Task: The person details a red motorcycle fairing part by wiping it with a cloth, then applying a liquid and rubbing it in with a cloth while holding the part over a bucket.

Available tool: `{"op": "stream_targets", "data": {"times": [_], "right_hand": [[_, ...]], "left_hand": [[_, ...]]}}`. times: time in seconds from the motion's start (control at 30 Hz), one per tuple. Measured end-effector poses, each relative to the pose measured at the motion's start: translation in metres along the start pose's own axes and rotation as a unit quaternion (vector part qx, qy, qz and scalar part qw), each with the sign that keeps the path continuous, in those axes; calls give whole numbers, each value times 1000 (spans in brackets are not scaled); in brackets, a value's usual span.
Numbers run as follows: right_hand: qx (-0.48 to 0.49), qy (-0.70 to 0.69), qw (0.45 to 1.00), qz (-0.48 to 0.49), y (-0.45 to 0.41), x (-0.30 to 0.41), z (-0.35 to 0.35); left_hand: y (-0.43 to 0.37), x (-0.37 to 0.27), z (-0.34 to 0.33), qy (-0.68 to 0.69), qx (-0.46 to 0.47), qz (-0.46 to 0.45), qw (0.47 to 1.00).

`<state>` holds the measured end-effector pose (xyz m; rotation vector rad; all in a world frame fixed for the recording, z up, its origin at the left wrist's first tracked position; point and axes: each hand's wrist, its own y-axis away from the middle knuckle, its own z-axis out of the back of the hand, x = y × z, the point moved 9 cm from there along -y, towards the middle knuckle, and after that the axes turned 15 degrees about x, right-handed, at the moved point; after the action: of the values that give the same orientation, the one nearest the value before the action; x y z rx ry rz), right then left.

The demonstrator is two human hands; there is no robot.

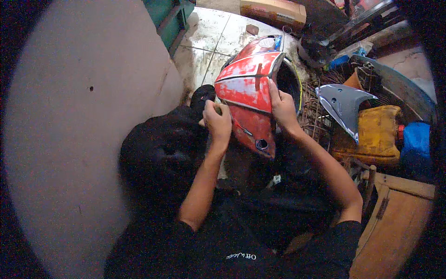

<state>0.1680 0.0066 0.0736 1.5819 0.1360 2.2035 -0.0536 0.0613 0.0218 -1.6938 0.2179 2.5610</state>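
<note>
A motorcycle body panel (244,92) with worn red paint and whitish sanded patches lies tilted before me over my lap. My right hand (284,108) holds its right edge, with a finger along the rim. At the panel's left edge, my left hand (218,120) is curled around a small olive-brown piece (218,110); its material is hard to tell. Near the panel's lower end is a round hole (261,144). Part of a dark round object (291,78) with a yellow line along its rim shows behind the panel.
A pale wall (87,122) rises close on the left. To the right are a grey plastic panel (339,101), a dirty yellow jerrycan (379,129), a blue object (416,141) and a wooden panel (400,212). A cardboard box (273,12) sits beyond the stained floor tiles (207,29).
</note>
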Motion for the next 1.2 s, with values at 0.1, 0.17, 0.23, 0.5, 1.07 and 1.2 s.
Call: {"op": "stream_targets", "data": {"times": [0.1, 0.17, 0.23, 0.5, 1.07, 1.2], "right_hand": [[-11, 9, 1000, -19, -8, -24, 7], [-18, 25, 999, -28, -5, -30, 10], [-2, 0, 1000, -7, -5, -24, 4], [-73, -6, 997, 41, -4, -28, 14], [-21, 28, 999, 19, -7, -27, 5], [-17, 50, 999, 1, -3, -20, 8]], "left_hand": [[34, -32, -31, -9, 59, -88, 994], [60, -71, -33, -124, 57, -185, 973], [51, -64, -26, -197, 27, -207, 958], [50, -61, -36, -86, 52, -194, 976], [9, 35, -28, 61, -16, 40, 997], [23, -14, -26, -125, -49, -106, 985]]}}
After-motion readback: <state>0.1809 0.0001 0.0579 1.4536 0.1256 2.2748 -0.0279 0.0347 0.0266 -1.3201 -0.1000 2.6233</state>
